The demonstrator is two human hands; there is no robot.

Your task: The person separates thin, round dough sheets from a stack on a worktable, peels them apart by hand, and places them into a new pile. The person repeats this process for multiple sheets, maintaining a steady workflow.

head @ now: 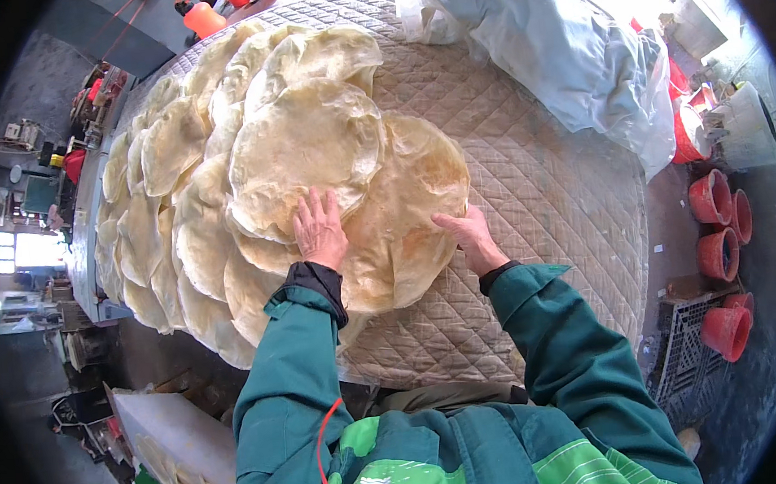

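Observation:
Many thin, round, pale yellow translucent sheets, their material unclear, overlap on a quilted pad. My left hand (320, 229) lies flat with its fingers spread on the lower edge of a round sheet (307, 146). A browner round sheet (419, 199) lies partly beneath that one and reaches out to its right. At this sheet's right edge is my right hand (467, 233), the thumb on top and the other fingers hidden under the rim. More sheets (202, 235) spread in overlapping rows to the left of my hands.
The quilted pad (547, 197) covers the large table. A pale cloth with clear plastic (543, 42) lies bunched at the back right. Red buckets (718, 256) and a black crate (688, 342) stand on the floor at the right. An orange bottle (202, 19) is beyond the back left edge.

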